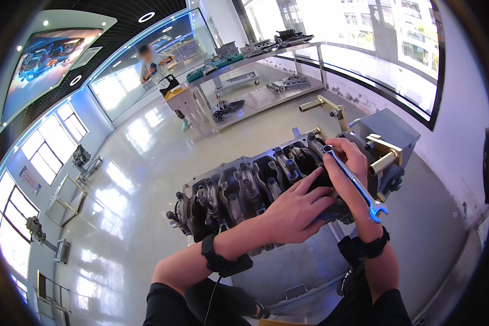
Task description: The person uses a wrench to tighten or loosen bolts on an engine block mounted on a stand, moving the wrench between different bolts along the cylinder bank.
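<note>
One combination wrench (353, 182), gripped in right hand (349, 165); left hand (297, 211) fingers spread flat on engine block (239, 190) (bearing caps still bolted on, ring end beside right fingertips).

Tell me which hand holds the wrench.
The right hand: it grips a silver combination wrench over the engine block. The left hand holds no tool and lies flat on the block.

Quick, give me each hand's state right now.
Left hand: open, fingers spread, resting flat on the engine block.
Right hand: closed around a combination wrench, its ring end up at the block.
</note>
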A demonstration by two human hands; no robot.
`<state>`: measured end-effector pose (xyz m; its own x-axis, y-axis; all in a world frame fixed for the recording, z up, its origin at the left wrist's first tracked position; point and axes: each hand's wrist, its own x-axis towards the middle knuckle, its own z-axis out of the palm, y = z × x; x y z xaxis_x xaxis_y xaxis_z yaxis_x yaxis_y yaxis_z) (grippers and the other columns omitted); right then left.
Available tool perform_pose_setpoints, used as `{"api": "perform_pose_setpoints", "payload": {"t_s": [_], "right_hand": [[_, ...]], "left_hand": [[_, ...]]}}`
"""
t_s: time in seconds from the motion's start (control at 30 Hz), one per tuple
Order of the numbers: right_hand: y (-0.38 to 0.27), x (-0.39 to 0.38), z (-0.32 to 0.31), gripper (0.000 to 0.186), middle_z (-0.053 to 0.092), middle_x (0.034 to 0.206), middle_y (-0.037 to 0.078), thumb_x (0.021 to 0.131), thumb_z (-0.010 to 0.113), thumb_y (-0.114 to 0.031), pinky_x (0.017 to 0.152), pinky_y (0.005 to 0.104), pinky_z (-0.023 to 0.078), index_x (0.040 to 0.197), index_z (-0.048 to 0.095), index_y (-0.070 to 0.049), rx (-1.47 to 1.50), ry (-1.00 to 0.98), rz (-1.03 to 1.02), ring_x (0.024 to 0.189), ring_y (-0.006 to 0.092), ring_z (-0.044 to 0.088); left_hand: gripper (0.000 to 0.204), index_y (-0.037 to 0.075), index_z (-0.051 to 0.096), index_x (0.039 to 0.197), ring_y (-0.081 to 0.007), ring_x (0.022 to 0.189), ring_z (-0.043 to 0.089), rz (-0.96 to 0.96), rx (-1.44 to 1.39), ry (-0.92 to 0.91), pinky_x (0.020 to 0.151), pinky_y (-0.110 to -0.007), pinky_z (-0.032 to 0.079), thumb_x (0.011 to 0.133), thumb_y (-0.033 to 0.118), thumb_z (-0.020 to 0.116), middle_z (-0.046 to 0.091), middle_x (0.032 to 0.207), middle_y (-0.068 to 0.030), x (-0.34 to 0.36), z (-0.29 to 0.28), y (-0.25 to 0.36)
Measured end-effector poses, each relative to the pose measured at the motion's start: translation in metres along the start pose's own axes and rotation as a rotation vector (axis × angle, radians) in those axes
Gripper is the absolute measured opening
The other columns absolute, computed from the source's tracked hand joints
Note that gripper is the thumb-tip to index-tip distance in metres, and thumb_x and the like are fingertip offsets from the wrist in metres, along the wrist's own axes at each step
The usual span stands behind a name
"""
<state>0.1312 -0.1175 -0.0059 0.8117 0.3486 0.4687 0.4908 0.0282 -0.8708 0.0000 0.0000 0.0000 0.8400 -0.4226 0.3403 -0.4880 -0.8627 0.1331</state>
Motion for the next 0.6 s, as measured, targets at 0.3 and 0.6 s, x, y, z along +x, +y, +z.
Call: {"api": "perform_pose_setpoints", "payload": {"t_s": [0.3,0.6], "right_hand": [[-0.0105,-0.0088,0.0027,0.024,0.065,0.086,0.012,0.07,0.066,-0.007,0.079,0.0393,0.042,0.092,0.062,-0.001,-0.502,0.226,-0.489,0.082,0.0301,0.057],[-0.0067,-0.0078,0.0088,0.023,0.063,0.084,0.012,0.07,0.065,-0.012,0.079,0.0392,0.042,0.09,0.06,-0.002,-0.677,0.213,-0.471,0.083,0.0301,0.058]], "left_hand": [[0.042,0.003,0.055,0.117,-0.0492,0.135,0.029,0.039,-0.035,0.026,0.109,-0.055,0.033,0.08,0.021,0.064,0.053,0.124,-0.0169,0.0025,0.0023,-0.0006],[0.035,-0.001,0.058,0.108,-0.0504,0.133,0.031,0.055,-0.002,0.04,0.109,-0.054,0.033,0.081,0.02,0.061,0.055,0.119,-0.02,0.0,-0.0015,-0.0024]]}}
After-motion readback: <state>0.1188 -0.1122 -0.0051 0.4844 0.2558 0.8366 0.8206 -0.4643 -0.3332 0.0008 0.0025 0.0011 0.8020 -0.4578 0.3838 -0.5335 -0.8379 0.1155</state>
